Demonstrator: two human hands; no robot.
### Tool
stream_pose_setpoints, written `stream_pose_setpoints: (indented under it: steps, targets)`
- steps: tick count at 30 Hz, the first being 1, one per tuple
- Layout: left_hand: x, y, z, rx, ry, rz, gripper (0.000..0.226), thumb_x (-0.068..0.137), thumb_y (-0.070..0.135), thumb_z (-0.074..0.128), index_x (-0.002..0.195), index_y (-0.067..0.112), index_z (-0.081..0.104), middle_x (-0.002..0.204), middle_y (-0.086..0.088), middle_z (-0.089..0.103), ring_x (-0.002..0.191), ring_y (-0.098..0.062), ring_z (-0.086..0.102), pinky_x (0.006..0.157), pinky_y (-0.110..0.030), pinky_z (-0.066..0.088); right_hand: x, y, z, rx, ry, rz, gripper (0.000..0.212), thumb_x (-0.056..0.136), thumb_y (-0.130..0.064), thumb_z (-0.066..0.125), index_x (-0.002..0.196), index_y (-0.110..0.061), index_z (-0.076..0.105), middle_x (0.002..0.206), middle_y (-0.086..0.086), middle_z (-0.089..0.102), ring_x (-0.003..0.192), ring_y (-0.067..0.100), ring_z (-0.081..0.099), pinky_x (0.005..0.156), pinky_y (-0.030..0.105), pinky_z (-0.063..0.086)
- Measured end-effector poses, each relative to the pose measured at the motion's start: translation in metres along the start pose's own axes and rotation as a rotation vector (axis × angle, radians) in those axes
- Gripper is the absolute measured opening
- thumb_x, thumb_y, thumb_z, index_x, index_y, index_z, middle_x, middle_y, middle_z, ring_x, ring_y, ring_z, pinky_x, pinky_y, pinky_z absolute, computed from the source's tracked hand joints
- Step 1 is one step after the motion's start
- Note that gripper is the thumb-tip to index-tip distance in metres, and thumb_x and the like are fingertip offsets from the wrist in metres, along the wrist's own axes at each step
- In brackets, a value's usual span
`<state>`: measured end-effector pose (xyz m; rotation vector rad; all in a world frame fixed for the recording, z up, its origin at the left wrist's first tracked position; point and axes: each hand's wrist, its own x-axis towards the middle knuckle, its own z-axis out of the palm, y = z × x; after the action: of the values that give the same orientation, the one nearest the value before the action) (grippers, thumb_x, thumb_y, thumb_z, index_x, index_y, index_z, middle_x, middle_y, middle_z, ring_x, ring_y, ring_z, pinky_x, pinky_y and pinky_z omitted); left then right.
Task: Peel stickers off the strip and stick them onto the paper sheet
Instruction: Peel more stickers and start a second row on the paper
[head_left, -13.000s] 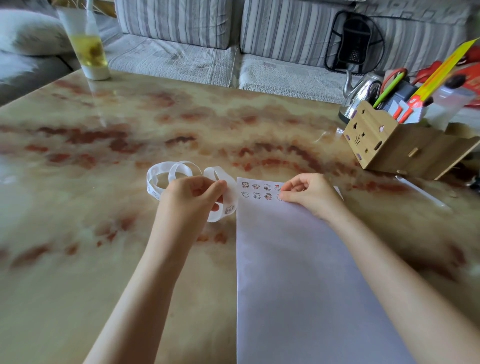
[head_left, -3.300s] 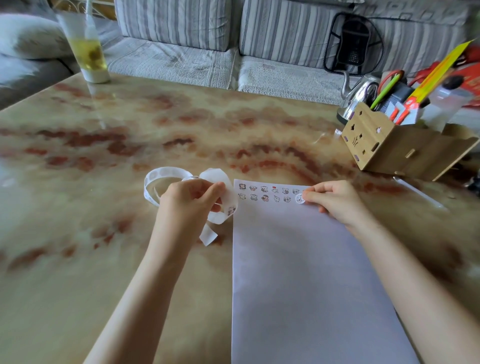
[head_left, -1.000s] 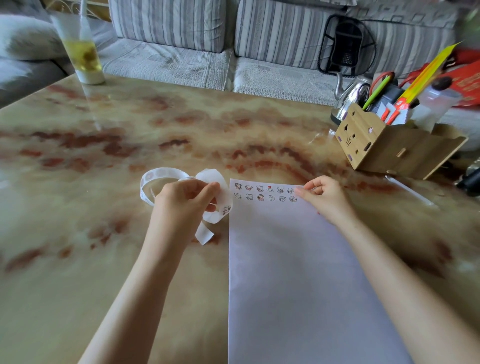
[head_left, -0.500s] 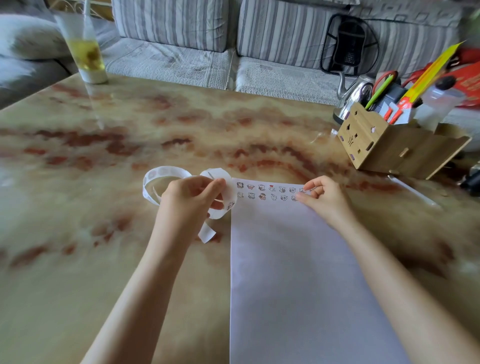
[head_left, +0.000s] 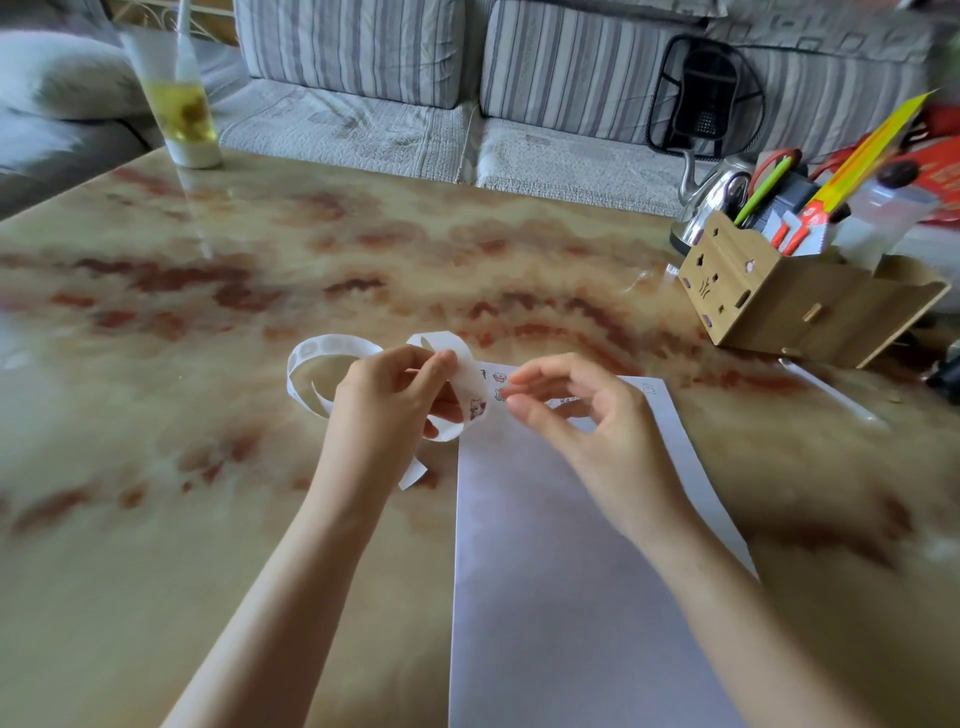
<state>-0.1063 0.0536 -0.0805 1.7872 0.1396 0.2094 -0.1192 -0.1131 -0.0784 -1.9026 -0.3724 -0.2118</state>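
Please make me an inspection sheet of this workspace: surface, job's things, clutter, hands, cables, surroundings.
Surface: marbled table, glossy, with red-brown patches.
Job's things: strip curled in loops, held in the left hand; sheet flat on the table, stickers along its top edge.
Clutter: glass of yellow drink at far left; wooden organiser at far right; kettle behind it.
Hands: left hand pinches the strip; right hand is over the sheet's top, fingertips near the strip, nothing seen in it.
Cables: nothing seen.
Surroundings: striped sofa, pillow, black mesh back support.
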Motion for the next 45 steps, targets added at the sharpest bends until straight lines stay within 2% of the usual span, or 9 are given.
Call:
stream_pose_setpoints:
  steps: [5, 10, 14, 18, 26, 30, 36, 41, 45]
  targets:
    - [-0.003, 0.001, 0.003, 0.023, -0.008, 0.005, 0.021, 0.091, 0.026, 0.058, 0.081, 0.013, 0.07, 0.07, -0.001, 0.073, 0.069, -0.023, 0.07, 0.065, -0.038, 0.056, -0.002, 0.002, 0.009, 0.052, 0.002, 0.034, 0.01, 0.082, -0.011, 0.072, 0.089, -0.018, 0.069, 0.084, -0.009, 0.072, 0.081, 0.01, 0.066, 0.077, 0.022, 0.05]
    - [-0.006, 0.005, 0.006, 0.048, -0.027, 0.014, 0.025, 0.091, 0.028, 0.056, 0.086, 0.009, 0.071, 0.075, -0.006, 0.073, 0.064, -0.024, 0.068, 0.059, -0.039, 0.055, -0.002, 0.004, 0.01, 0.051, 0.035, 0.052, 0.012, 0.082, -0.01, 0.072, 0.083, -0.022, 0.071, 0.081, -0.01, 0.071, 0.075, 0.007, 0.064, 0.076, 0.022, 0.051]
    - [-0.008, 0.007, 0.005, 0.008, -0.068, -0.034, 0.032, 0.092, 0.034, 0.055, 0.08, 0.009, 0.071, 0.073, -0.004, 0.074, 0.073, -0.027, 0.07, 0.063, -0.052, 0.054, -0.002, 0.004, 0.01, 0.067, 0.024, 0.069, 0.016, 0.083, -0.01, 0.071, 0.083, -0.026, 0.072, 0.079, -0.013, 0.072, 0.073, 0.004, 0.062, 0.075, 0.019, 0.05]
    - [-0.011, 0.007, 0.004, 0.011, -0.142, -0.067, 0.027, 0.086, 0.037, 0.062, 0.073, 0.016, 0.071, 0.071, 0.0, 0.074, 0.076, -0.023, 0.071, 0.066, -0.044, 0.056, -0.001, 0.005, 0.01, 0.107, 0.028, 0.066, 0.016, 0.083, -0.01, 0.071, 0.082, -0.025, 0.072, 0.071, -0.015, 0.069, 0.068, 0.003, 0.061, 0.072, 0.017, 0.048]
    - [-0.014, 0.007, 0.004, -0.013, -0.189, -0.088, 0.02, 0.084, 0.031, 0.067, 0.071, 0.017, 0.071, 0.062, 0.007, 0.071, 0.056, -0.001, 0.063, 0.048, -0.022, 0.045, -0.001, 0.007, 0.006, 0.071, 0.029, 0.025, 0.011, 0.083, -0.01, 0.07, 0.083, -0.021, 0.071, 0.074, -0.013, 0.07, 0.068, 0.003, 0.061, 0.071, 0.016, 0.048]
    - [-0.015, 0.007, 0.006, -0.047, -0.198, -0.076, 0.021, 0.086, 0.027, 0.066, 0.069, 0.016, 0.07, 0.058, 0.009, 0.069, 0.056, 0.004, 0.062, 0.046, -0.012, 0.043, -0.001, 0.007, 0.006, 0.014, 0.033, 0.026, 0.011, 0.084, -0.013, 0.07, 0.082, -0.024, 0.07, 0.079, -0.012, 0.071, 0.073, 0.009, 0.062, 0.069, 0.025, 0.05]
    - [-0.015, 0.005, 0.007, -0.027, -0.203, -0.084, 0.022, 0.086, 0.029, 0.065, 0.072, 0.013, 0.072, 0.058, 0.008, 0.069, 0.049, 0.004, 0.058, 0.044, -0.011, 0.039, -0.002, 0.007, 0.004, -0.027, -0.016, 0.052, 0.007, 0.084, -0.019, 0.071, 0.08, -0.023, 0.066, 0.076, -0.018, 0.064, 0.068, 0.003, 0.054, 0.064, 0.015, 0.043]
    - [-0.012, 0.003, 0.008, -0.029, -0.215, -0.109, 0.021, 0.086, 0.029, 0.065, 0.071, 0.015, 0.072, 0.061, 0.007, 0.07, 0.06, 0.001, 0.065, 0.05, -0.015, 0.045, 0.001, 0.01, -0.001, -0.175, -0.039, -0.036, 0.008, 0.085, -0.019, 0.07, 0.08, -0.023, 0.065, 0.091, -0.012, 0.059, 0.083, 0.013, 0.057, 0.076, 0.024, 0.047]
    - [-0.012, 0.004, 0.007, -0.013, -0.19, -0.141, 0.023, 0.086, 0.031, 0.065, 0.07, 0.016, 0.071, 0.057, 0.008, 0.069, 0.055, -0.002, 0.062, 0.045, -0.022, 0.044, 0.002, 0.006, -0.009, -0.128, -0.073, -0.026, 0.009, 0.085, -0.016, 0.07, 0.079, -0.021, 0.066, 0.088, -0.009, 0.061, 0.084, 0.012, 0.057, 0.078, 0.02, 0.045]
